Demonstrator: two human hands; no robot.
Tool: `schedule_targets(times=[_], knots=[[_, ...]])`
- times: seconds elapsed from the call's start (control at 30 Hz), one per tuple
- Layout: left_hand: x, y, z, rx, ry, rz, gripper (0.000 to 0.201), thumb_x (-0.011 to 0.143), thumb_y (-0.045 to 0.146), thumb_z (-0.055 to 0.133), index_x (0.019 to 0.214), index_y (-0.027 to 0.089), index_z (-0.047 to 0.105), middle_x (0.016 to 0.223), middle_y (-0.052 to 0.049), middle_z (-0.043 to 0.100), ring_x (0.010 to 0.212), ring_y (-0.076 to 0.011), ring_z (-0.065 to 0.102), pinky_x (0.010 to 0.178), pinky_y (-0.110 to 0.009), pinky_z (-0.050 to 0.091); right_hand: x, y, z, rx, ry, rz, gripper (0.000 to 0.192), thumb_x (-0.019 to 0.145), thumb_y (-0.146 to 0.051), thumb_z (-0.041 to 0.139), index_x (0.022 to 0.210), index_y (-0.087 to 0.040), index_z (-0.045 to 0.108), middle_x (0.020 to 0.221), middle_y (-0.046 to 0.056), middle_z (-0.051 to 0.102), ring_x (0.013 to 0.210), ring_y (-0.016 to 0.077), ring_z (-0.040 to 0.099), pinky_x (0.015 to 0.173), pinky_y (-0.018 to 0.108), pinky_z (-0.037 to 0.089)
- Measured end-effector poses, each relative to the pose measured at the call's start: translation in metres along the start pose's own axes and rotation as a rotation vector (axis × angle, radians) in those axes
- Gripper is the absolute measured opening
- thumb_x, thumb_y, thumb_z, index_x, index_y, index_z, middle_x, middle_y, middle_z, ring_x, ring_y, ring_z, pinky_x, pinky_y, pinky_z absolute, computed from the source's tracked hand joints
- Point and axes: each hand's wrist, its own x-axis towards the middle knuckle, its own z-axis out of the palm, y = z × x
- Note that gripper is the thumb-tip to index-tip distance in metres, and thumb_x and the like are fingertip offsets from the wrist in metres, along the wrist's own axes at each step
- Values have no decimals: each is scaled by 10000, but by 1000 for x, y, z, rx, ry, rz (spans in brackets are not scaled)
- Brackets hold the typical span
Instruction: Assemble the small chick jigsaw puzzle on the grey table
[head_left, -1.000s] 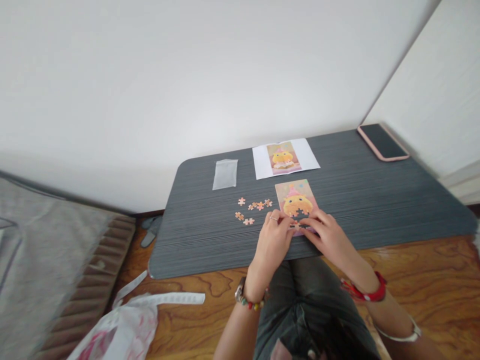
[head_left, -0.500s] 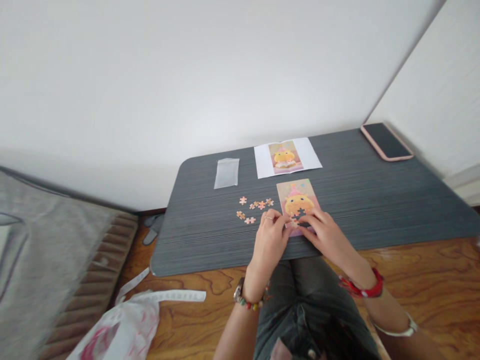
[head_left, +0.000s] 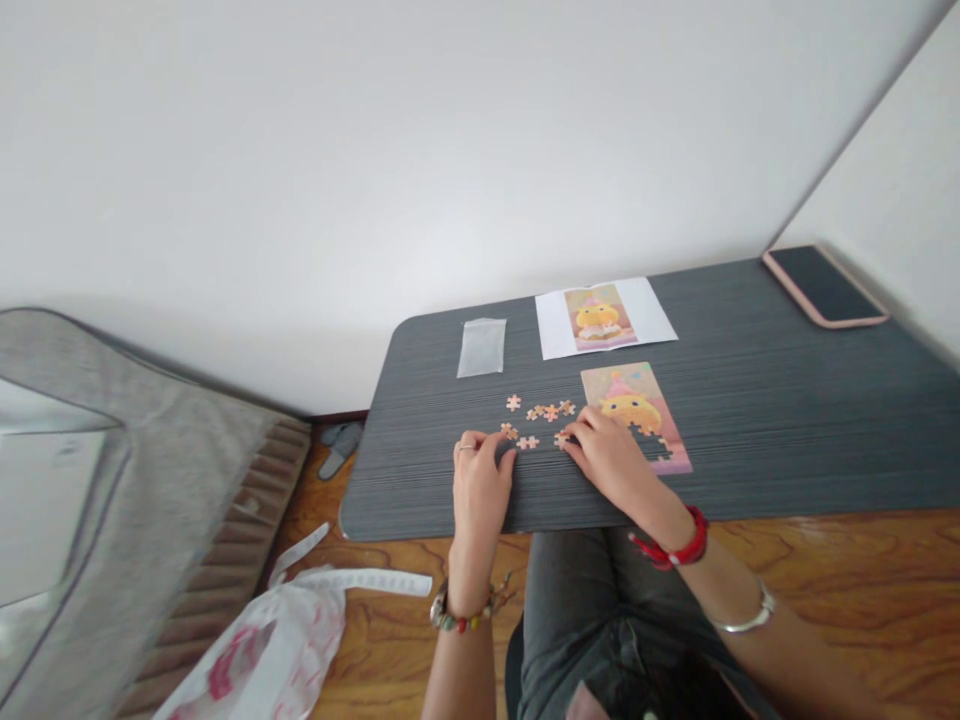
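Fingers of the right hand [head_left: 611, 458] seem to pinch one small piece [head_left: 561, 440] just left of the puzzle [head_left: 632, 406]; those of the left hand [head_left: 478, 490] stand slightly parted by a loose piece [head_left: 509, 430] farther left of the puzzle, contact unclear. A light edge grip, leaving the print uncovered, should suit such thin pieces; dragging could nudge neighbours. The puzzle lies flat on the surface [head_left: 757, 420], showing a yellow creature in a pink hat, with a jagged gap low down, partly hidden.
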Motion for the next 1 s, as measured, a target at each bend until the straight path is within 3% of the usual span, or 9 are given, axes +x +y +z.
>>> schedule_targets(times=[0.27, 0.53, 0.77, 1.0], knots=[[13, -4, -5, 5, 15, -9, 174, 789, 161, 552, 937, 188, 639, 876, -56, 519, 880, -215, 509, 818, -375, 455, 14, 3, -9, -16, 15, 14, 129, 831, -190, 524, 886, -161, 637, 905, 85, 570, 824, 197, 555, 736, 321, 414], [24, -1, -4, 1, 4, -8, 178, 786, 162, 568, 948, 196, 633, 881, -51, 520, 879, -210, 514, 809, -363, 461, 41, -4, -11, -111, -81, 22, 170, 872, -238, 477, 886, -149, 620, 912, 100, 558, 796, 190, 548, 686, 299, 391], [36, 6, -1, 30, -30, 17, 198, 786, 154, 569, 972, 175, 634, 921, -67, 518, 919, -220, 504, 811, -360, 463, 41, -10, -15, -103, -72, 29, 149, 851, -204, 497, 897, -141, 625, 939, 105, 556, 826, 197, 547, 723, 303, 392], [32, 18, 10, -14, -97, 62, 210, 776, 120, 583, 970, 179, 641, 923, -66, 521, 938, -218, 495, 832, -348, 457, 42, -4, -8, -89, -105, 51, 179, 874, -202, 465, 880, -127, 627, 935, 112, 551, 823, 191, 547, 738, 306, 408]])
